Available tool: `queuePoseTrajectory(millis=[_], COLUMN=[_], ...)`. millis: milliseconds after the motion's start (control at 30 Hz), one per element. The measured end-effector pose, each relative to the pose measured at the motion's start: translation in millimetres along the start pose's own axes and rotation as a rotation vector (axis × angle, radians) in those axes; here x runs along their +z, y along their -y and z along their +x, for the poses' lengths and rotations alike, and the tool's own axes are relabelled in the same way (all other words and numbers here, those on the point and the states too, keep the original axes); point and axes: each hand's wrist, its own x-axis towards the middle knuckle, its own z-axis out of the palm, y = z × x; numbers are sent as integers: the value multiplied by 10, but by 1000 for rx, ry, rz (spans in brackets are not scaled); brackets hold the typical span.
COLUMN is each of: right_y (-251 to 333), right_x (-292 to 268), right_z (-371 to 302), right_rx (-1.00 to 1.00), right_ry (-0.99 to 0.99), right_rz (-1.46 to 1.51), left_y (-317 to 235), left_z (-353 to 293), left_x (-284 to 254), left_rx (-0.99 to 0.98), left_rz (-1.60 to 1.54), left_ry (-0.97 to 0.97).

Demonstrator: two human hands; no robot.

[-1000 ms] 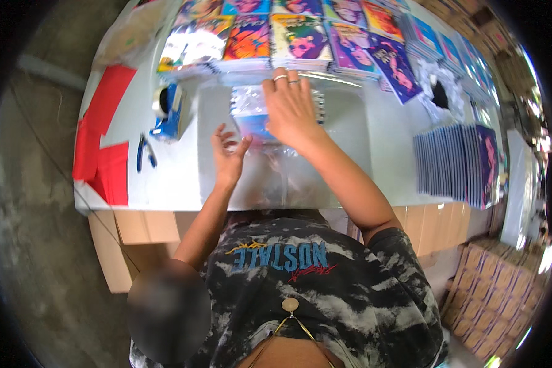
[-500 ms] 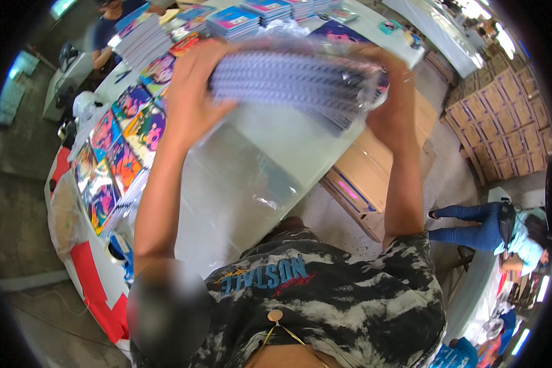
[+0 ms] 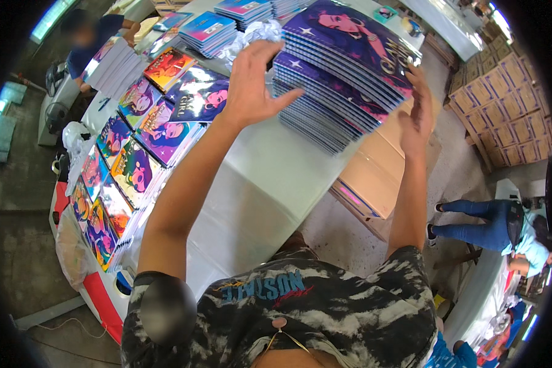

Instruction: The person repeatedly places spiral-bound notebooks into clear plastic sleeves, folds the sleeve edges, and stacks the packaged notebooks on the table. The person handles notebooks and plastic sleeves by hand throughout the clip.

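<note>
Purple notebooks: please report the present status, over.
Notebooks piled, purple cover up. Left hand open at their left; right hand at right edge, grip unclear. Crumpled plastic near left hand.

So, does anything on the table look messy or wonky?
Yes! A purple book lies crooked on top of the rows of books, turned differently from its neighbours. Some crumpled plastic beyond the left hand also looks messy beside the tidier piles.

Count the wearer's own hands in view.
2: the left hand at the left side of the purple-covered notebook stack, the right hand at its right side. Neither is hidden.
</note>
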Motion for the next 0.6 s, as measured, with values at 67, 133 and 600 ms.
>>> queuePoseTrajectory(millis=[67,133,600], right_y=[-11,36,323], right_x=[217,484,875], right_z=[26,43,-139], right_rx=[-23,-12,-101], right_ry=[-236,-384,-676], right_rz=[235,326,-366], left_y=[78,120,278], left_z=[127,255,156], left_x=[77,317,482], left_rx=[-210,-487,-548], left_rz=[-281,-748,-580], left_ry=[-153,-406,-551])
